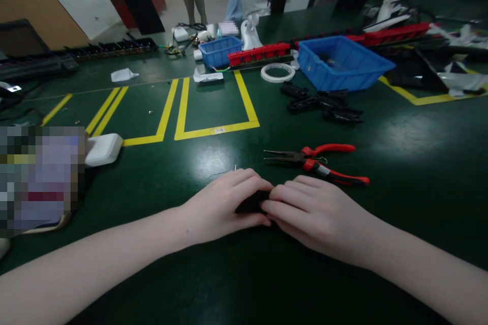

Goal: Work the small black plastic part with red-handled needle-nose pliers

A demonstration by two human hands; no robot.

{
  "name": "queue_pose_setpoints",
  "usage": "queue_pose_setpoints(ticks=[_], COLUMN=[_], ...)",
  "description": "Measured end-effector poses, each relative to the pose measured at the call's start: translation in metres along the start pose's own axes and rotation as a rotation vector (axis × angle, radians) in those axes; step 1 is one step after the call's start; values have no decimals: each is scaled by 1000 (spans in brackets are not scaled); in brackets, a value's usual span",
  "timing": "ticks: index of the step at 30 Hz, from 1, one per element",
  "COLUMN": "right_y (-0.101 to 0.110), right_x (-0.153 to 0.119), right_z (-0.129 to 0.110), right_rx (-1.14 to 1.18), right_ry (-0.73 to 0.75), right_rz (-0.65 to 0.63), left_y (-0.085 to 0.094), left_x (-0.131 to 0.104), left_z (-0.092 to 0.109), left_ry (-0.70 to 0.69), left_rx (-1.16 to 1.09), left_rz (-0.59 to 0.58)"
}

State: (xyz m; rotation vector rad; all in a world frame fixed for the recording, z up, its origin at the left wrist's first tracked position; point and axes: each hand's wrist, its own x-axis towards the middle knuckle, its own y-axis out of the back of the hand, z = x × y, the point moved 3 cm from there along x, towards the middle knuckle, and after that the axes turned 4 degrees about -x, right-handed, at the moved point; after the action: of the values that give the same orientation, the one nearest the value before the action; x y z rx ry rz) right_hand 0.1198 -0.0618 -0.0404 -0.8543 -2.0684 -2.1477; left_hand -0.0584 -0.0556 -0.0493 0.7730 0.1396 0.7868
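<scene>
My left hand (pixel 224 203) and my right hand (pixel 316 208) meet low over the dark green table, fingertips touching. Between the thumb and fingers of the left hand a small black part (pixel 250 203) shows, mostly covered by the fingers. The right hand's fingers are curled and pressed against its end, hiding the contact. Just beyond the right hand lie red-handled long-nose pliers (pixel 301 157), jaws apart and pointing left. A thin metal pin or wire end (pixel 235 167) sticks up behind the left knuckles. Farther back are several black plastic parts (pixel 324 101) in a loose pile.
A blue bin (pixel 339 68) and a smaller blue bin (pixel 221 51) stand at the back. Near them are a tape roll (pixel 277 79) and red strips (pixel 263 54). A white charger-like block (pixel 103 150) sits left, beside a blurred-out object (pixel 46 177). People stand beyond the table.
</scene>
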Motion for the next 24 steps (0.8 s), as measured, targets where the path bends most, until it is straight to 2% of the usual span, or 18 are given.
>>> queue_pose_setpoints(ticks=[6, 10, 12, 16, 18, 24], right_y=[12, 12, 9, 3, -1, -7], right_x=[-4, -6, -6, -10, -12, -15], right_z=[10, 25, 38, 68, 78, 88], right_rx=[-17, -30, -66, -68, -50, 28], right_ry=[-13, -44, -118, -328, -377, -481], right_rz=[162, 201, 214, 218, 186, 96], left_y=[0, 3, 5, 5, 4, 2], left_x=[-2, -1, 0, -1, -1, 0], left_z=[0, 2, 2, 0, -1, -3], left_ry=[-5, -50, -78, -148, -184, -180], left_rx=[54, 20, 11, 105, 168, 272], left_rz=[34, 72, 107, 125, 146, 164])
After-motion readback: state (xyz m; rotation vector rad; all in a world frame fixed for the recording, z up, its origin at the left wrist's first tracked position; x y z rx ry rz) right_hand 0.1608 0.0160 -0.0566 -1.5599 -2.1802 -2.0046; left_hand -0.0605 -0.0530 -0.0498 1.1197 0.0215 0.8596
